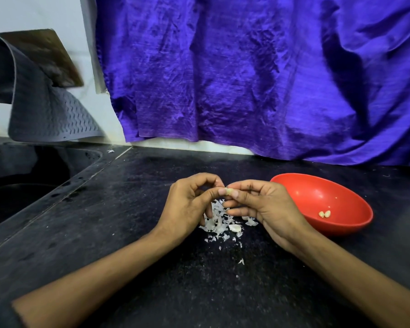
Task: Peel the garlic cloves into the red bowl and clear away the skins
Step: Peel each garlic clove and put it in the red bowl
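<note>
we see left hand [189, 204] and right hand [265, 209] both pinching garlic clove [229, 191] | risk: clove slips from grip onto skins [217, 221], missing red bowl [355, 223]

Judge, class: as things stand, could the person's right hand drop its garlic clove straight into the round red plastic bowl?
Probably yes. The right hand pinches the garlic clove just left of the round red plastic bowl, with nothing between them. The left hand also grips the clove and must let go first.
</note>
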The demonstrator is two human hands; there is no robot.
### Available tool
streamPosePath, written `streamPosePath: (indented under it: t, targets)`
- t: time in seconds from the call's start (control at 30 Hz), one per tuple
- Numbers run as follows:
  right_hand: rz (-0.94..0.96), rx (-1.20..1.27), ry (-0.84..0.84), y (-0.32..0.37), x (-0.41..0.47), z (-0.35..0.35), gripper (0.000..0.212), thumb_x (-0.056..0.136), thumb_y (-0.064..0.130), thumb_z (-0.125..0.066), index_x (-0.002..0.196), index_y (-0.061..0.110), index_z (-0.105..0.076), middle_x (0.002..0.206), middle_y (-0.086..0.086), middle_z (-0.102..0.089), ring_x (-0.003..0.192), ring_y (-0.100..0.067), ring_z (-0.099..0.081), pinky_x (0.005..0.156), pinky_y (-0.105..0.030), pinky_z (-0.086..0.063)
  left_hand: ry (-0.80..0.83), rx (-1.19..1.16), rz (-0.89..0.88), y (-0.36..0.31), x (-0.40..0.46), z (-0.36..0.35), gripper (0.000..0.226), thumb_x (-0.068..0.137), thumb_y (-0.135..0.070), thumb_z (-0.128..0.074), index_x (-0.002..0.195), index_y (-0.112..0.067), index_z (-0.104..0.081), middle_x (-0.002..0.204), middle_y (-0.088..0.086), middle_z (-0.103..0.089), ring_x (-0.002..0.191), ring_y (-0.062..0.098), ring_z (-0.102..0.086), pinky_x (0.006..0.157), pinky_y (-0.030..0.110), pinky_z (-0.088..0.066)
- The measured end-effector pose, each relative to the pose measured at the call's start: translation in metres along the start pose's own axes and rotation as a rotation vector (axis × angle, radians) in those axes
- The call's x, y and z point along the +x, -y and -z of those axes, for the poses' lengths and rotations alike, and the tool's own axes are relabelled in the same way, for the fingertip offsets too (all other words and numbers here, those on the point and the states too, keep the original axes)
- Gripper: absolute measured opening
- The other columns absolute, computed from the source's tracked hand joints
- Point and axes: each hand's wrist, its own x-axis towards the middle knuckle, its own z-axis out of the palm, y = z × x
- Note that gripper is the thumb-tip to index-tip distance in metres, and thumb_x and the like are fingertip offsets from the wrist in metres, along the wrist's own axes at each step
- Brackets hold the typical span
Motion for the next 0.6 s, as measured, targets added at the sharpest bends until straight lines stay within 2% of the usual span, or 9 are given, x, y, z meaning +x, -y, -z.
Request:
streamPosePath:
  t: [0.17,0.3,0.47,0.6]
  targets:
    - [-0.003,0.031,-0.007,-0.0031,-0.0011,-0.0025,0.028,0.071,0.011,-0.07,0.095,-0.004,-0.067,0.087,-0.018,-0.073,0.068,-0.018,-0.069,0.062,-0.024,-0.058,0.025,0.029,0.014,0.0026,-0.0022,-0.0017,0.008,0.092,-0.013,-0.062,0.086,-0.007,-0.061,0.047,-0.004,-0.055,0.035,0.006,-0.048,0.036,0.021,-0.04]
    - [0.018,0.018,-0.004,-0.0024,-0.0017,-0.0024,0.028,0.073,0.011,-0.071,0.097,-0.003,-0.069,0.091,-0.021,-0.072,0.072,-0.019,-0.069,0.063,-0.024,-0.058,0.05,0.054,0.037,0.0036,-0.0035,-0.0029,0.011,0.096,-0.019,-0.057,0.087,-0.014,-0.057,0.047,0.0,-0.054,0.036,0.012,-0.048,0.036,0.024,-0.041]
    - [0.051,0.015,0.02,-0.0009,-0.002,-0.0022,0.022,0.071,0.01,-0.071,0.092,0.003,-0.073,0.087,-0.018,-0.072,0.074,-0.018,-0.069,0.063,-0.023,-0.057,0.069,-0.097,0.162,0.0007,-0.0015,-0.0052,0.011,0.098,-0.018,-0.053,0.087,-0.015,-0.055,0.048,-0.005,-0.051,0.041,0.01,-0.048,0.036,0.024,-0.041]
    - [0.101,-0.046,-0.003,-0.0019,-0.0015,-0.0048,0.02,0.07,0.014,-0.072,0.087,0.005,-0.074,0.083,-0.016,-0.072,0.07,-0.018,-0.067,0.06,-0.026,-0.058,0.062,-0.123,0.171,0.0009,-0.0014,-0.0062,0.01,0.098,-0.017,-0.053,0.089,-0.012,-0.055,0.05,-0.007,-0.052,0.042,0.01,-0.048,0.036,0.023,-0.04]
